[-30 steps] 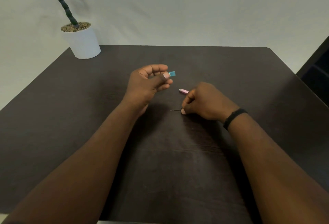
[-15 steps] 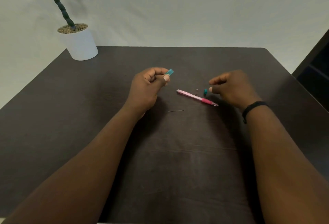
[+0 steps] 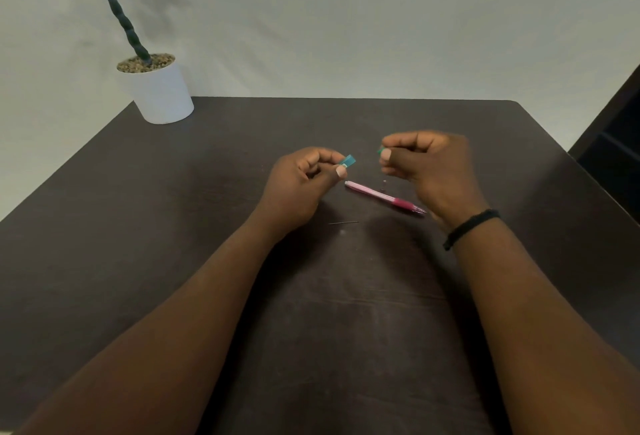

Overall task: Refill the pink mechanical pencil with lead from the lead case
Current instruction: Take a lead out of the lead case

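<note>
We hold the lead case [image 3: 348, 161] pinched in our left hand [image 3: 298, 189] and its small green cap [image 3: 380, 149] in our right hand [image 3: 429, 166]; the pink pencil [image 3: 384, 197] lies on the bench [image 3: 173, 227] between and just below them, its long axis slanting toward the right hand, which seems nearer; a loose lead [image 3: 343, 223] lies nearer us.

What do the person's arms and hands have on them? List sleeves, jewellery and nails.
Both forearms are bare, with no sleeves in view. The right hand has a thin black band around its wrist. The left hand shows no ring, watch or band. The visible thumbnails look short and unpainted.
</note>
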